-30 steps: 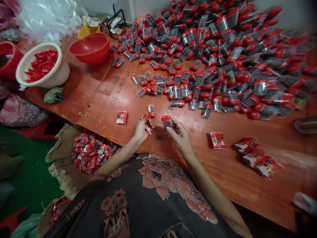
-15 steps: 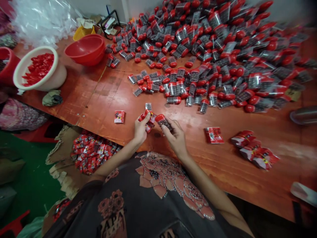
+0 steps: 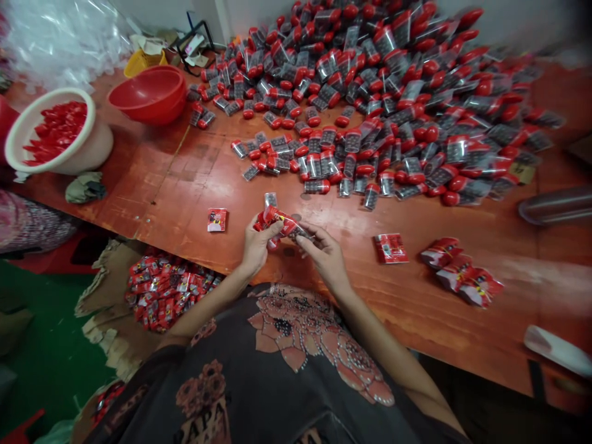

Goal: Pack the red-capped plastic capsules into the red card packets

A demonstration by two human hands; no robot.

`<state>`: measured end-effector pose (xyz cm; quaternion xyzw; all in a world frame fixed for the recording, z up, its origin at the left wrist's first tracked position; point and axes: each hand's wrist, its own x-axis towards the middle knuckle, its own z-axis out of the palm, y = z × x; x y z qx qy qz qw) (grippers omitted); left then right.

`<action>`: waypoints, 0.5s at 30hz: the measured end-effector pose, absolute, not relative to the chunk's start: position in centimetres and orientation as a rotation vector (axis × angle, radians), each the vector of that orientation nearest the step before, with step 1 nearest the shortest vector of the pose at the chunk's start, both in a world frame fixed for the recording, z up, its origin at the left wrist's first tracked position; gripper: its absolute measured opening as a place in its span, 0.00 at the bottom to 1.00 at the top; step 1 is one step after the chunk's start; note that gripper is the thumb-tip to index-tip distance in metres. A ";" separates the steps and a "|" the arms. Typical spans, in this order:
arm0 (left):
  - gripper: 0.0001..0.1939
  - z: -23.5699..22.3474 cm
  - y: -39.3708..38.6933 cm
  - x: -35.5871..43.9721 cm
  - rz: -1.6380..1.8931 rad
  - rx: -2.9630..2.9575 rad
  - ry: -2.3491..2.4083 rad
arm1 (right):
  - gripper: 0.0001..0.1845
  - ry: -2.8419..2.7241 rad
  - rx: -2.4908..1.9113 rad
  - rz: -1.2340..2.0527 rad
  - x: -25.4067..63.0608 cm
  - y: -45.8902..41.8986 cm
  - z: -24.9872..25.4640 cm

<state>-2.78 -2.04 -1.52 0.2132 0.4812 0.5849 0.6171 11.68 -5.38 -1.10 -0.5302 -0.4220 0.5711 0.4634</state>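
Note:
My left hand (image 3: 257, 245) is closed, its thumb pressing a red printed sleeve (image 3: 285, 224). Other red packaged pieces and a clear container end (image 3: 271, 199) stick out of the same hand. My right hand (image 3: 324, 251) pinches the clear end of a small container of dark pellets (image 3: 303, 234). That container's red cap is hidden by the printed sleeve; how deep it sits cannot be told. A red printed packet (image 3: 217, 220) lies left of my hands. To their right are a flat stack of red printed sleeves (image 3: 391, 248) and several opened-up ones (image 3: 462, 272).
A large heap of red-capped clear containers (image 3: 356, 86) covers the table's back. At the left stand a white bowl (image 3: 104, 145) of red pieces and a red bowl (image 3: 148, 102). Below the table edge, a cardboard box (image 3: 99, 296) holds many red packets. A white scoop (image 3: 557, 350) lies far right.
The container in my right hand has moved against the printed sleeve in my left, and its red cap no longer shows. The whole view has shifted slightly.

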 end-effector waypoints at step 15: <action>0.16 -0.7 -2.7 -3.0 1.133 0.583 1.100 | 0.17 -1.132 -1.276 1.219 11.2 -6.8 -2.1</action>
